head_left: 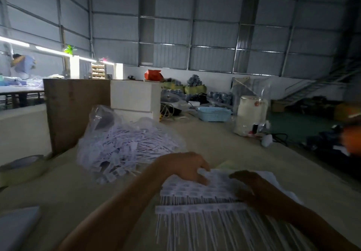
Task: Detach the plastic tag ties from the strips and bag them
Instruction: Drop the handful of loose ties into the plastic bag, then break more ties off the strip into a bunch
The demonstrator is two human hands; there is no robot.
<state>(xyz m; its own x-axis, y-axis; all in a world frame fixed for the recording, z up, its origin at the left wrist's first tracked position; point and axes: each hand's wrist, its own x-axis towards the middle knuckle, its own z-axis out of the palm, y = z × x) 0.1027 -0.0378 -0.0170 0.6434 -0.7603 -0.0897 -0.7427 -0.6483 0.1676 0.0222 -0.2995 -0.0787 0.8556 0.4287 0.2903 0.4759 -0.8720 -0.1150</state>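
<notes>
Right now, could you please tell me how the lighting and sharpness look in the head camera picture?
Head view: dim overall, with the tube lights at far left blown out; wide-angle bending curves the wall panels; the bag of loose tag ties and both hands, left and right, on the tag tie strips look soft; an orange object at the right edge is motion-smeared.

Two bare forearms are showing from the bottom edge, with no sleeves, gloves, watch or rings visible on them. The left hand [187, 167] and right hand [254, 189] are appearing uncovered, slender, with fingers blurred; the dim light is hiding nails and finer detail.
</notes>
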